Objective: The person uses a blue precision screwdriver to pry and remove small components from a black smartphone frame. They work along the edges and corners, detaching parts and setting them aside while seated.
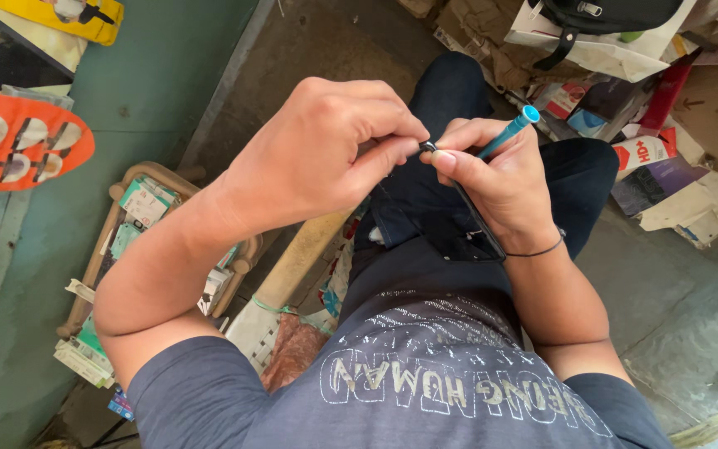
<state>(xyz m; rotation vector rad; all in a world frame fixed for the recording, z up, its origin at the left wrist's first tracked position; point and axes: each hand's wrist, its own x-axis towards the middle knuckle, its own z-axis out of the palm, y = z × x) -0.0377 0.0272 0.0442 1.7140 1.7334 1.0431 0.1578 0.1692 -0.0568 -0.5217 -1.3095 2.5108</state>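
Black and slim, a flat phone-like device (475, 224) is held on edge over the lap, its upper corner pinched between the two hands. The left hand (317, 154) is closed on that corner, thumb and forefinger pressed together at the tip, apparently so that the device is kept steady. The right hand (500, 179) is wrapped around the device's edge and also clamps a teal screwdriver (504, 133), whose capped end points up and away; its tip is hidden behind the fingers, so what it touches cannot be told. A thin black band (538, 249) is worn at the right wrist. The device is kept close above the dark jeans (450, 91), probably so that small parts can be caught by the lap.

Further out, a wooden rack (126, 224) filled with small packets is seen beside the left forearm, and an orange display card (18, 141) lies at the left edge. Cardboard boxes and packages (658, 158) are piled on the concrete floor (675, 308) to the right, with a black bag (608, 17) above them. Nothing lies between the hands and the device.
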